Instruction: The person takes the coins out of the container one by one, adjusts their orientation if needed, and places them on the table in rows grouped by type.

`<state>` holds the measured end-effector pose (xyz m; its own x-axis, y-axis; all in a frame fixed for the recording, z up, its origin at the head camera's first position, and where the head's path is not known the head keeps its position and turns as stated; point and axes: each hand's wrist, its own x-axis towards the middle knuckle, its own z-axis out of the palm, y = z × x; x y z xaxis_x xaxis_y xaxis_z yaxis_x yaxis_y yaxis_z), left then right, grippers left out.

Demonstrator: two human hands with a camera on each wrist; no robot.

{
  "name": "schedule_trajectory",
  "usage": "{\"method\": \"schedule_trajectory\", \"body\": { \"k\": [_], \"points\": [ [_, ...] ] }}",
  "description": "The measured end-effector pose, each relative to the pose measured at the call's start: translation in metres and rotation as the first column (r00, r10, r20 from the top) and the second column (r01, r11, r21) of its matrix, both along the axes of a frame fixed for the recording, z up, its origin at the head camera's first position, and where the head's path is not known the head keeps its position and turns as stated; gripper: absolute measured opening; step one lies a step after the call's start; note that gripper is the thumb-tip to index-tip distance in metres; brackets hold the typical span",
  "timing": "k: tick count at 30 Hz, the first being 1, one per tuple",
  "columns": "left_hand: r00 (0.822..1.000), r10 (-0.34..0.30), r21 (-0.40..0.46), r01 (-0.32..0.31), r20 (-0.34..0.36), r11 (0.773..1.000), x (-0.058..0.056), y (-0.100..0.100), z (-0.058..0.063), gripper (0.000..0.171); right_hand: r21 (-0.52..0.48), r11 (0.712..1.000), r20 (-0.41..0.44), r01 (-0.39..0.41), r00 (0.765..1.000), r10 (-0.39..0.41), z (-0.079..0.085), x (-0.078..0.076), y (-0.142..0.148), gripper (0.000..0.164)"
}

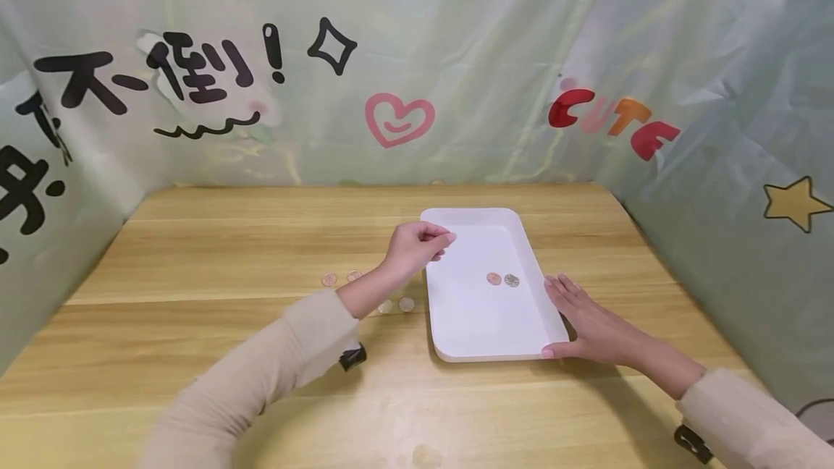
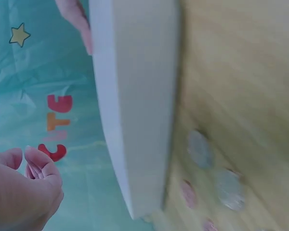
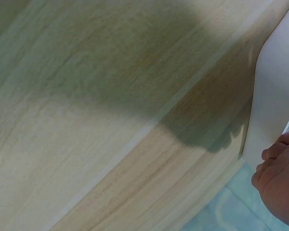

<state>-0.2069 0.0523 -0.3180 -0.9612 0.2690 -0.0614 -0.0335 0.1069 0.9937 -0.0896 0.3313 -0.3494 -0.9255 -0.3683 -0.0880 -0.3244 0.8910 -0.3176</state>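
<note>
A white rectangular tray (image 1: pixel 462 324) lies on the wooden table, with a copper-coloured coin (image 1: pixel 494 279) and a silver coin (image 1: pixel 512 281) side by side inside. My left hand (image 1: pixel 417 246) is over the tray's left rim, thumb and forefinger brought together at the tips. I cannot tell whether a coin is hidden between them. In the left wrist view those fingertips (image 2: pixel 31 153) almost meet. My right hand (image 1: pixel 589 324) rests against the tray's right side, fingers extended along the wall and thumb at the near right corner. Its fingers (image 3: pixel 274 156) also show beside the tray wall (image 3: pixel 274 96).
Left of the tray, copper-coloured coins (image 1: pixel 329 279) and silver coins (image 1: pixel 407 304) lie on the table (image 1: pixel 228 252), partly behind my left forearm. A printed cloth (image 1: pixel 489 42) stands around the table's back and sides.
</note>
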Motion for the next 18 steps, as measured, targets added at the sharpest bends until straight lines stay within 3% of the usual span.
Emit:
{"method": "schedule_trajectory", "body": {
  "k": [10,18],
  "points": [
    [1.0,0.0,0.1,0.001,-0.018,0.995,-0.01,0.054,0.02,0.019,-0.01,1.0,0.016,0.018,1.0,-0.018,0.0,0.001,0.001,0.107],
    [0.995,0.045,0.164,-0.029,-0.09,0.986,-0.025,0.094,0.016,0.017,-0.009,1.0,0.023,0.013,1.0,-0.013,0.002,-0.001,-0.001,0.107]
  ]
}}
